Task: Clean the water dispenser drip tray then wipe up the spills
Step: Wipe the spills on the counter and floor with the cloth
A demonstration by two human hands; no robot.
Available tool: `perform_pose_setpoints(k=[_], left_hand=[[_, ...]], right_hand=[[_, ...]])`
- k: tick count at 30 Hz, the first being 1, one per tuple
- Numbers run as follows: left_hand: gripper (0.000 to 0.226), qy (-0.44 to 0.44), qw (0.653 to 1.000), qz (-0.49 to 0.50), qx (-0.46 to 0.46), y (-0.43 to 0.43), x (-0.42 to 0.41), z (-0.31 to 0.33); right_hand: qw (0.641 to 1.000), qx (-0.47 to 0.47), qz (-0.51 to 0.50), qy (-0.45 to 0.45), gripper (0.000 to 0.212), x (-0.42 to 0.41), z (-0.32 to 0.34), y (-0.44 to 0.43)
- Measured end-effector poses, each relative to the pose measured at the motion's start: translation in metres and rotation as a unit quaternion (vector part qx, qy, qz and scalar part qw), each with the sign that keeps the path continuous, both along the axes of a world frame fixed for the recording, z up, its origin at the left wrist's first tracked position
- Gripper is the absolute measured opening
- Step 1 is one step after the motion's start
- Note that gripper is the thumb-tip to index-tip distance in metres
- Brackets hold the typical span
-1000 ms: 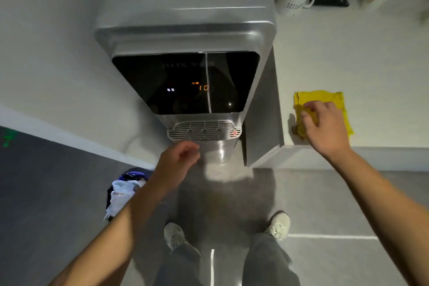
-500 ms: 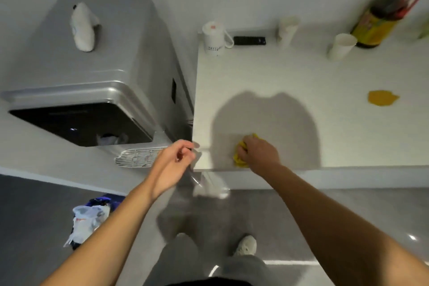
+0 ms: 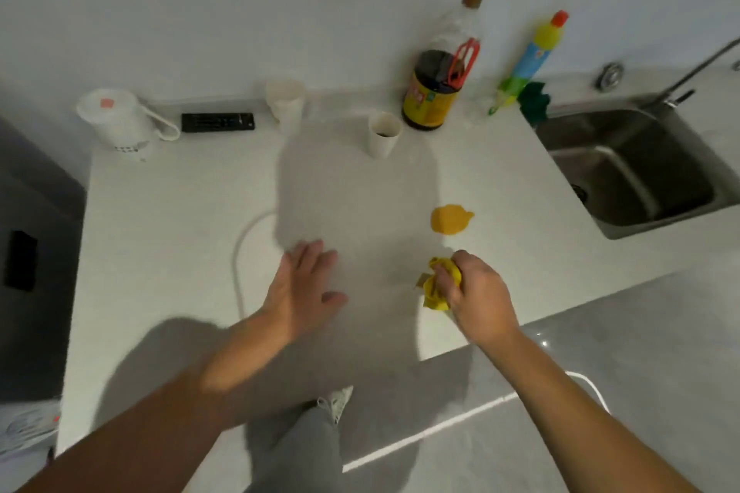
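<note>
An orange-yellow spill (image 3: 450,219) lies on the white counter (image 3: 168,236), right of the middle. My right hand (image 3: 476,294) is shut on a crumpled yellow cloth (image 3: 434,288), a short way in front of the spill and apart from it. My left hand (image 3: 302,286) is open, fingers spread, palm down over the counter to the left of the cloth. The grey water dispenser (image 3: 28,252) shows only at the left edge, with a sliver of its white drip tray grille (image 3: 24,430) at the bottom left.
Along the back wall stand a white kettle (image 3: 120,124), a black remote (image 3: 218,121), two paper cups (image 3: 286,102) (image 3: 383,134), a dark sauce bottle (image 3: 440,72) and a yellow detergent bottle (image 3: 528,60). A steel sink (image 3: 632,168) is at the right.
The view has swung right from the dispenser to the counter. My right hand carried the yellow cloth rightward, close to the spill. My left hand left the drip tray and opened over the counter.
</note>
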State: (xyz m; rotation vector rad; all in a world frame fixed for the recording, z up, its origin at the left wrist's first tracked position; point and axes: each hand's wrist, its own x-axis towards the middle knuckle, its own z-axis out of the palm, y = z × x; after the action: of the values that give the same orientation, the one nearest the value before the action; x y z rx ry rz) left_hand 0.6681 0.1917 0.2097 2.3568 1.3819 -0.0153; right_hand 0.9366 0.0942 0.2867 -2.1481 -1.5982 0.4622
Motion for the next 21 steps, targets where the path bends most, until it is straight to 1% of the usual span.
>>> perform_pose_setpoints(k=[2,5,8,11,13,16,18,21], left_hand=[[0.09,0.015,1.0,0.005,-0.006,0.026,0.036,-0.01],[0.1,0.013,1.0,-0.012,-0.014,0.058,0.074,-0.022],[0.104,0.034,0.999,-0.028,0.006,0.077,0.099,-0.031],[0.106,0.056,0.998,-0.03,0.018,0.079,0.111,-0.042],[0.107,0.063,0.997,-0.027,0.028,0.079,0.112,-0.048],[0.107,0.066,0.996,-0.023,0.052,0.078,0.113,-0.051],[0.107,0.072,0.995,-0.016,0.063,0.078,0.115,-0.051],[0.108,0.076,0.995,0.001,0.069,0.078,0.118,-0.049]], right_hand=[[1.0,-0.008,-0.006,-0.02,0.03,0.035,0.0,0.02],[0.998,-0.039,0.003,-0.047,0.027,0.084,-0.003,0.052],[0.993,-0.06,0.023,-0.097,0.029,0.134,-0.009,0.086],[0.983,-0.081,0.076,-0.143,0.029,0.174,-0.021,0.111],[0.976,-0.092,0.116,-0.161,0.029,0.192,-0.037,0.121],[0.968,-0.137,0.127,-0.166,0.028,0.206,-0.063,0.126],[0.966,-0.115,0.132,-0.193,0.035,0.21,-0.082,0.122],[0.957,-0.047,0.143,-0.246,0.048,0.217,-0.102,0.121]])
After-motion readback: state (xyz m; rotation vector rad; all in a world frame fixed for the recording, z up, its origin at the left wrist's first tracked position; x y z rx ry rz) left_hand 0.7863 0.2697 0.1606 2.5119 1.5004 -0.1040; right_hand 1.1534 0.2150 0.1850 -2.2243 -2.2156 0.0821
